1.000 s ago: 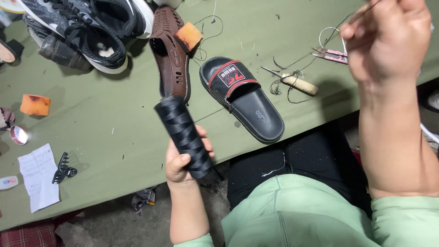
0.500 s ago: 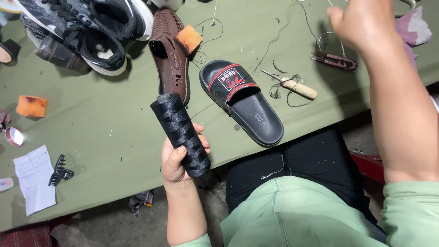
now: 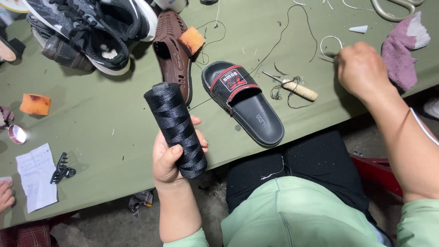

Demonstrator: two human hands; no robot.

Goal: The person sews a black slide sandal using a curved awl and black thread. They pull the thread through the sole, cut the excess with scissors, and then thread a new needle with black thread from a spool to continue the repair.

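My left hand (image 3: 171, 158) grips a tall spool of black thread (image 3: 173, 123), held upright over the near edge of the green table (image 3: 105, 137). A thin black strand runs from the spool across a black slide sandal (image 3: 249, 107) with a red-and-white strap toward my right hand (image 3: 361, 71). That hand hovers over the table's right side, fingers pinched on the thread end beside a loop of pale cord (image 3: 330, 45). A wooden-handled awl (image 3: 295, 88) lies between the sandal and my right hand.
A brown woven shoe (image 3: 171, 50) with an orange sponge (image 3: 192, 39) on it and black sneakers (image 3: 87, 32) lie at the back left. Another orange sponge (image 3: 35, 104), a hair claw (image 3: 61, 168), paper (image 3: 35, 176) and a purple rag (image 3: 404, 50) sit around. Another person's hand (image 3: 5, 194) shows at the left edge.
My right hand has come down from high near the camera to just above the table's right side. The spool has stayed in my left hand, tilting slightly more upright.
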